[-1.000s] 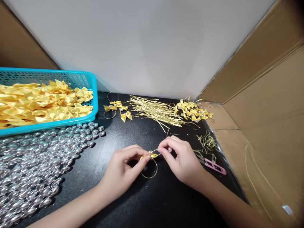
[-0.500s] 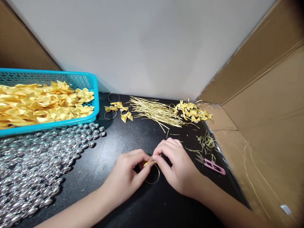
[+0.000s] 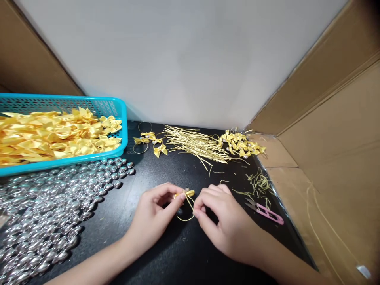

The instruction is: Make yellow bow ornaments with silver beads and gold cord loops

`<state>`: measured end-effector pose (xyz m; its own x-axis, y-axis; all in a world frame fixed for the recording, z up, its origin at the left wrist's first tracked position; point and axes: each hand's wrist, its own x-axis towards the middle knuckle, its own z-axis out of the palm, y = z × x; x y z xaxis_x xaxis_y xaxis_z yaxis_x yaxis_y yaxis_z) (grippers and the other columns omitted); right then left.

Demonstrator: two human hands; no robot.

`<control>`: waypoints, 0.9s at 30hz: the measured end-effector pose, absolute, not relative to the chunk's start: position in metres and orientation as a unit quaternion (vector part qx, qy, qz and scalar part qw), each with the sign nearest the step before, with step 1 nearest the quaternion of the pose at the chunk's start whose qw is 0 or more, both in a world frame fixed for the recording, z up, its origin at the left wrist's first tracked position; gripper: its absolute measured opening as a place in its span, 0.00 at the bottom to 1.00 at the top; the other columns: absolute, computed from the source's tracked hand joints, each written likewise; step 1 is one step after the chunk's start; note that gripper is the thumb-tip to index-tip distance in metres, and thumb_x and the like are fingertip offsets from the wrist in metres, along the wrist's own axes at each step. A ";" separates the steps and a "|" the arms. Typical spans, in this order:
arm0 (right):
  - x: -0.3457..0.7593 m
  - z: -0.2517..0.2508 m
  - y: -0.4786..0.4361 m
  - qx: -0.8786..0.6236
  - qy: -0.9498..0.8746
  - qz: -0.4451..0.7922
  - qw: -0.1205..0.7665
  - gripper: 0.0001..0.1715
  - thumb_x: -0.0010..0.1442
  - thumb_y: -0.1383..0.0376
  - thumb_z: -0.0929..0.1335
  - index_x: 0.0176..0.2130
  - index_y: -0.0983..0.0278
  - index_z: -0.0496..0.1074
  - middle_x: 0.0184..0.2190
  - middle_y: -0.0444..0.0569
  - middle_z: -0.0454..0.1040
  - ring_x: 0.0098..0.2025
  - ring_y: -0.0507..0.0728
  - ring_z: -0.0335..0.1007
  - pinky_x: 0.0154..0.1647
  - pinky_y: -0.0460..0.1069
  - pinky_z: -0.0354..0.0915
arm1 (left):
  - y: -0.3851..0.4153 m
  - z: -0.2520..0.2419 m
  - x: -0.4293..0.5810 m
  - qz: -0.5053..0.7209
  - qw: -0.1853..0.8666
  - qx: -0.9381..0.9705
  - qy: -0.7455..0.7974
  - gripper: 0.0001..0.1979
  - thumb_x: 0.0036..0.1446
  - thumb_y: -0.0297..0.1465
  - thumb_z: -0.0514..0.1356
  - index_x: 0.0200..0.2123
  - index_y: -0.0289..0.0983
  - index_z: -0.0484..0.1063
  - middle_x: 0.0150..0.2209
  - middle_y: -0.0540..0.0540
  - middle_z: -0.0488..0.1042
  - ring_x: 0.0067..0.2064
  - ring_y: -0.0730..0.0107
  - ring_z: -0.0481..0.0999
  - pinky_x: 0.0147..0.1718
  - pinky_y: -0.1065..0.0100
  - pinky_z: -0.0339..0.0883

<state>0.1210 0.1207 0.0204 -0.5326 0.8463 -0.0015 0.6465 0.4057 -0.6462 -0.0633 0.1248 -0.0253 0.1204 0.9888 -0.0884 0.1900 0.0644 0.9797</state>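
Between finger and thumb, my left hand (image 3: 158, 211) pinches a yellow bow (image 3: 189, 193) near the middle of the black table. A thin gold cord (image 3: 185, 220) hangs from the bow in a loop. My right hand (image 3: 218, 217) is closed on the cord at its right side, just right of the bow. Beyond the hands lies a bundle of straight gold cords (image 3: 197, 144). Several bows with cord loops (image 3: 160, 149) lie left of the bundle, and a heap of bows with beads (image 3: 242, 144) lies right of it.
A blue basket (image 3: 124, 126) full of yellow bows stands at the left. Silvery beads (image 3: 53, 221) spread in front of it. At the right are pink snips (image 3: 268, 215) and cord scraps (image 3: 259, 181). A white wall and cardboard panels (image 3: 332, 103) enclose the table.
My hands have moved apart. The bow now shows between them, and my right fingers have drawn the cord right and down. The view has shifted slightly.
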 end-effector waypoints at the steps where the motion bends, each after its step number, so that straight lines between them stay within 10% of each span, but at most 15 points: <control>1: 0.119 0.020 0.119 -0.450 -0.824 0.303 0.165 0.08 0.61 0.72 0.63 0.30 0.63 0.64 0.28 0.42 0.69 0.33 0.51 0.61 0.39 0.50 0.51 | 0.125 -0.026 -0.063 0.400 0.512 0.545 0.531 0.07 0.55 0.34 0.62 0.29 0.36 0.76 0.26 0.49 0.78 0.28 0.72 0.73 0.27 0.74 0.66; 11: 0.122 0.020 0.122 -0.412 -0.824 0.330 0.205 0.05 0.59 0.71 0.66 0.30 0.64 0.70 0.28 0.43 0.73 0.33 0.52 0.64 0.40 0.51 0.54 | 0.129 -0.026 -0.064 0.421 0.589 0.450 0.522 0.06 0.48 0.33 0.67 0.30 0.37 0.78 0.31 0.48 0.81 0.31 0.72 0.75 0.31 0.74 0.68; 17: 0.136 0.017 0.152 -0.525 -0.655 0.395 0.374 0.10 0.61 0.64 0.65 0.35 0.63 0.76 0.32 0.47 0.76 0.34 0.54 0.69 0.36 0.50 0.61 | 0.132 -0.023 -0.066 0.382 0.651 0.431 0.495 0.09 0.49 0.36 0.66 0.29 0.35 0.78 0.22 0.50 0.77 0.25 0.75 0.71 0.27 0.75 0.63; 27: 0.112 -0.015 0.147 -0.427 -0.521 0.656 0.342 0.04 0.51 0.65 0.72 0.31 0.64 0.77 0.29 0.44 0.71 0.32 0.52 0.66 0.37 0.50 0.62 | 0.133 -0.020 -0.062 0.312 0.706 0.431 0.468 0.08 0.46 0.34 0.67 0.28 0.35 0.77 0.22 0.49 0.77 0.26 0.74 0.72 0.29 0.72 0.65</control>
